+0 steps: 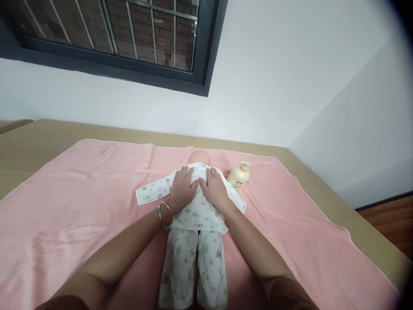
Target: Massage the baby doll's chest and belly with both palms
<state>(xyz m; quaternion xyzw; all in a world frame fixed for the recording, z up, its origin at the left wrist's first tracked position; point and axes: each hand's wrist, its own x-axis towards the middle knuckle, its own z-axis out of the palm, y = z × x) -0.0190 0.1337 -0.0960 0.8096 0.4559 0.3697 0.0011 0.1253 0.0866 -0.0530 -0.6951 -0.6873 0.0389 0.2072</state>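
Observation:
A baby doll (199, 157) lies stretched out, its bald head pointing away from me and no facial features showing. It wears a white printed top (201, 215) and matching trousers (183, 254). My left hand (183, 186) rests flat on the left side of the upper torso, fingers extended. On the right side, my right hand (213, 187) lies flat too, the thumbs close together. One sleeve (155, 190) sticks out to the left; the other is partly hidden by my right forearm. A cream pump bottle (239, 175) stands just right of the doll's shoulder.
Beneath the doll a pink mat (106, 189) with some wrinkles covers most of a wooden table (64, 131). A white wall (258, 86) rises behind it, with a dark-framed barred window (203, 51) at upper left. A metal bangle (165, 214) circles my left wrist.

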